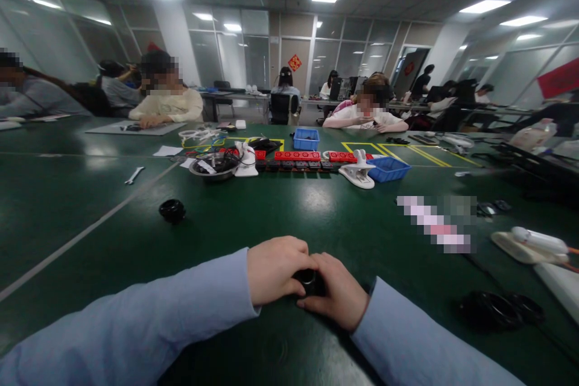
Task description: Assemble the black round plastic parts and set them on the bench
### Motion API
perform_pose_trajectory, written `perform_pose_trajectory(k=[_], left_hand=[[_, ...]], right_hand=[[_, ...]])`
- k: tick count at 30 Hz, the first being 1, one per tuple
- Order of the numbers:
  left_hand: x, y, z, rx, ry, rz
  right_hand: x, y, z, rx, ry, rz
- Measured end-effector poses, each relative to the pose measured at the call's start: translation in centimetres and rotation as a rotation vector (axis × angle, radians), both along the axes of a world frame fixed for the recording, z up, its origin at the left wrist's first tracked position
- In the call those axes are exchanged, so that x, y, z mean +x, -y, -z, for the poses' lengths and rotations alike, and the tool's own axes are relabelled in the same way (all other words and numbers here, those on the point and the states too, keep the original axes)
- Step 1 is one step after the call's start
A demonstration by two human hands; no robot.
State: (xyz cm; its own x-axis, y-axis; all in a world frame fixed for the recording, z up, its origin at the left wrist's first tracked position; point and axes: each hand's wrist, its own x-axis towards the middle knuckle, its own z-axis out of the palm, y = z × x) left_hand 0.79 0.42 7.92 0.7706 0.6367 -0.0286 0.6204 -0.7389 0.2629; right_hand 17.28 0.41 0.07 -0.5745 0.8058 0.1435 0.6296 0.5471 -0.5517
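- Tabletop (253, 211): broad, green and glossy; it carries all the items below.
- Row of red blocks (297, 155): beyond the hands, toward the far edge, with darker blocks along its near side.
- Metal bowl (212, 177): left of the row, filled with dark items.
- Blue bin (389, 170): at the row's right end, just beside a white clip (359, 175).
- Left hand (275, 268): near edge, about midway between the side edges; fingers bent and closed on the left side of a black piece, thumb on the near side.
- Right hand (339, 295): fingers curled against the opposite side, their tips meeting the left hand's above the piece; how firmly either hand presses, one cannot tell.
- Black rounded part (172, 211): apart from the hands, toward the left edge.
- Black piece (308, 277): between the two hands, near the near edge, largely hidden. Its sheen and apparently round rim suggest a light, stiff body, smooth enough to slip or turn; fragility cannot be judged. The best hold is probably on opposite outer sides, below the rim.
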Motion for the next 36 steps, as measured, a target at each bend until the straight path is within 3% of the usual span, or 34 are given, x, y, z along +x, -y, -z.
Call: perform_pose_trajectory(k=[6, 16, 21, 23, 26, 29, 32, 36], left_hand=[[1.8, 2.2, 0.6, 0.095, -0.137, -0.291], [2.9, 2.5, 1.7, 0.230, -0.189, -0.402], [1.7, 1.9, 0.9, 0.246, -0.102, -0.317], [0.9, 1.1, 0.5, 0.223, 0.003, -0.159], [-0.3, -0.7, 0.2, 0.104, 0.137, 0.192], [-0.9, -1.9, 0.3, -0.058, 0.142, 0.364], [-0.9, -1.6, 0.4, -0.144, 0.039, 0.345], [-0.3, -0.1, 0.4, -0.053, -0.050, 0.147]], right_hand=[[-0.2, 0.0, 0.2, 0.037, 0.027, 0.014], [-0.4, 0.1, -0.3, 0.046, 0.041, -0.002], [-0.3, 0.1, -0.3, 0.044, 0.032, 0.007], [-0.2, 0.1, -0.2, 0.052, -0.018, -0.008], [-0.1, -0.1, -0.2, 0.069, -0.074, -0.061], [0.0, -0.1, -0.2, 0.030, -0.045, -0.051], [0.0, -0.1, -0.2, 0.010, -0.024, -0.042], [0.0, -0.1, -0.2, 0.024, -0.003, -0.039]])
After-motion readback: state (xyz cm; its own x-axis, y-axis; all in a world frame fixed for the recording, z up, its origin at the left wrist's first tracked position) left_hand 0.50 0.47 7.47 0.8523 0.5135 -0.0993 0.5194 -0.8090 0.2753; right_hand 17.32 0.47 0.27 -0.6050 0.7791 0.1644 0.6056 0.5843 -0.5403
